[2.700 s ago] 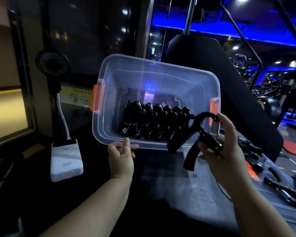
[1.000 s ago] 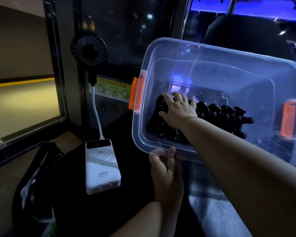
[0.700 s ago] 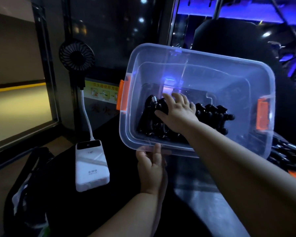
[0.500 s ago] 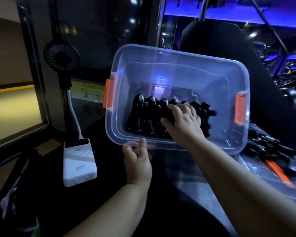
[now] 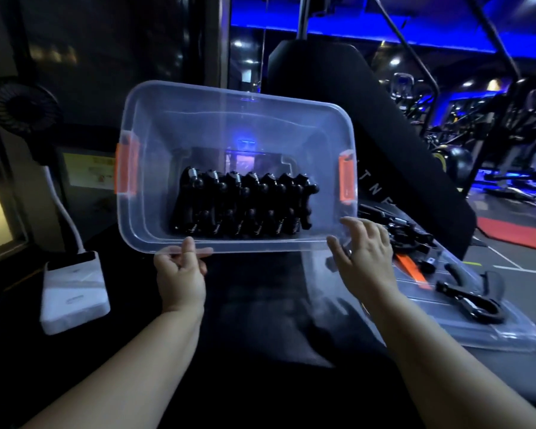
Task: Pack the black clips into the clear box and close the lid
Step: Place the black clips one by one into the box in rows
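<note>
A tight row of black spring-loaded clips stands packed side by side in the clear rectangular plastic box, bunched toward its near wall, silver coil springs showing along the top and bottom of the row. The box is tipped up so its open mouth faces the camera, and it has no lid on. An orange latch sits at each short end, the left orange latch and the right orange latch.

The left hand pinches the box's near rim from below, fingers curled closed around the edge. The right hand is at the box's lower right corner with fingers spread and loose, holding nothing; whether its fingertips touch the rim cannot be told.

To the right, beyond the right hand, the clear flat plastic lid lies on the dark surface with several loose black clips on it. To the left, a white rectangular power bank lies on the surface, and a white bent stalk rises from it to a small black round fan.
</note>
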Demonstrator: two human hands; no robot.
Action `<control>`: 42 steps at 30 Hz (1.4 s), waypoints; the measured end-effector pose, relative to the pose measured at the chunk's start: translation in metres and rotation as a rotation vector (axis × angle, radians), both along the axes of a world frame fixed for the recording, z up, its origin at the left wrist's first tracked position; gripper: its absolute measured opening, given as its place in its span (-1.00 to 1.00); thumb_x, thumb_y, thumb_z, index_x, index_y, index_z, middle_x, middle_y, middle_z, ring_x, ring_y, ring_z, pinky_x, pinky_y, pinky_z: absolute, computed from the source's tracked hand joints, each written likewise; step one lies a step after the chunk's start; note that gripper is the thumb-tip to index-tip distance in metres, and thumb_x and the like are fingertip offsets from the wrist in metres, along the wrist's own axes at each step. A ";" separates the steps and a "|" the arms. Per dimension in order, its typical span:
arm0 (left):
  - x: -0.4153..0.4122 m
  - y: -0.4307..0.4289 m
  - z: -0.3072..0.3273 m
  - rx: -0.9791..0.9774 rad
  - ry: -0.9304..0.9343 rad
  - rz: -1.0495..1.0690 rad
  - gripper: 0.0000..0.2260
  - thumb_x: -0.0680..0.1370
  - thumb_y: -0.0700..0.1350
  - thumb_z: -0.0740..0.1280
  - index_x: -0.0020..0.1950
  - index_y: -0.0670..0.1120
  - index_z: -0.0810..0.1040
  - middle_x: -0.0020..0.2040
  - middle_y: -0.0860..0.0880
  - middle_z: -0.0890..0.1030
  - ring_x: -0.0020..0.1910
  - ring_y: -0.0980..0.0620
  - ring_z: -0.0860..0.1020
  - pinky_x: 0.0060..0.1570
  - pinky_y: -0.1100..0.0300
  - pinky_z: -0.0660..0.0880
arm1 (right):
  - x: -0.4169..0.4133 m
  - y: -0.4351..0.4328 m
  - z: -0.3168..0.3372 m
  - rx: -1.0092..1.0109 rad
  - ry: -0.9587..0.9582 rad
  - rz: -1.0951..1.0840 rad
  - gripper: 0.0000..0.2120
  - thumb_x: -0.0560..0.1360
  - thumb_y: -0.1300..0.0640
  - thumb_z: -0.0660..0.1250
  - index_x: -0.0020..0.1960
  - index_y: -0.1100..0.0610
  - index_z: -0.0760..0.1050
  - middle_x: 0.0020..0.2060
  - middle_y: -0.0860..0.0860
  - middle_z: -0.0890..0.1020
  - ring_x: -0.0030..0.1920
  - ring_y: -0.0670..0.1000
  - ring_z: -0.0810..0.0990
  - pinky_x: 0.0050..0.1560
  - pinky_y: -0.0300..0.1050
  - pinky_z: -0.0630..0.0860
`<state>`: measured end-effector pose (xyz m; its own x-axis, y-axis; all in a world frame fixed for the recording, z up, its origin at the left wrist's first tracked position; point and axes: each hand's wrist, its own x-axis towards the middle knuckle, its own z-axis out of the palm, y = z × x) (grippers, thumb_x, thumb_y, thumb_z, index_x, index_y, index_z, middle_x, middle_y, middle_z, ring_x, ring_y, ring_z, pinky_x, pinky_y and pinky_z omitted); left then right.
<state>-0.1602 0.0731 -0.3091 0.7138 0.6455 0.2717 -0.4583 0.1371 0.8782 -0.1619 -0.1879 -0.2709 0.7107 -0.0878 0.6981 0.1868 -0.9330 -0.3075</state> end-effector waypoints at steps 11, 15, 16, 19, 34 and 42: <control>-0.008 -0.003 0.005 -0.033 0.019 -0.008 -0.82 0.64 -0.04 0.18 -0.13 0.02 0.24 -0.30 0.00 0.63 -0.58 0.21 0.34 -0.49 0.35 0.31 | -0.022 -0.094 -0.018 0.046 0.435 -0.476 -0.53 0.57 -0.20 0.06 0.37 0.02 0.34 0.38 0.15 0.35 0.40 0.18 0.20 0.39 0.20 0.05; -0.008 -0.004 0.005 -0.034 0.013 -0.012 -0.82 0.64 -0.04 0.18 -0.13 0.03 0.25 -0.42 0.09 0.64 -0.58 0.20 0.35 -0.51 0.38 0.31 | -0.031 -0.117 -0.019 0.059 0.643 -0.653 -0.43 0.56 -0.25 -0.02 0.43 0.05 0.29 0.44 0.14 0.27 0.47 0.22 0.11 0.38 0.42 -0.12; -0.008 -0.004 0.005 -0.034 0.019 -0.011 -0.83 0.64 -0.04 0.18 -0.13 0.03 0.25 -0.39 0.06 0.64 -0.58 0.20 0.35 -0.50 0.37 0.32 | -0.033 -0.120 -0.019 0.064 0.689 -0.680 -0.40 0.54 -0.27 -0.04 0.45 0.04 0.28 0.46 0.10 0.25 0.48 0.21 0.09 0.36 0.46 -0.13; -0.009 -0.005 0.005 -0.035 0.026 -0.005 -0.82 0.64 -0.03 0.18 -0.13 0.03 0.25 -0.26 -0.02 0.62 -0.58 0.20 0.33 -0.50 0.36 0.30 | -0.036 -0.122 -0.015 0.081 0.772 -0.671 -0.40 0.52 -0.26 -0.06 0.46 -0.01 0.25 0.49 -0.01 0.21 0.48 0.17 0.07 0.30 0.53 -0.03; -0.009 -0.003 0.006 -0.004 0.043 0.000 -0.83 0.64 -0.02 0.18 -0.13 -0.01 0.28 -0.26 -0.02 0.64 -0.57 0.21 0.35 -0.44 0.28 0.32 | -0.018 -0.105 -0.010 0.005 0.705 -0.615 -0.74 0.52 0.09 0.12 0.15 0.00 0.45 0.19 0.06 0.51 0.20 0.22 0.45 0.32 0.24 0.18; -0.004 -0.001 0.004 0.000 0.043 -0.010 -0.80 0.63 -0.02 0.19 -0.01 -0.16 0.34 -0.27 -0.04 0.66 -0.56 0.18 0.37 -0.43 0.24 0.35 | -0.017 -0.077 -0.007 0.049 0.514 -0.556 -0.71 0.56 -0.10 0.12 0.20 -0.02 0.44 0.19 0.10 0.49 0.17 0.23 0.47 0.14 0.10 0.26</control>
<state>-0.1644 0.0725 -0.3054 0.7314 0.6382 0.2403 -0.4183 0.1415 0.8972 -0.1785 -0.2646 -0.2776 0.7876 -0.5504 0.2770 -0.4851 -0.8311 -0.2720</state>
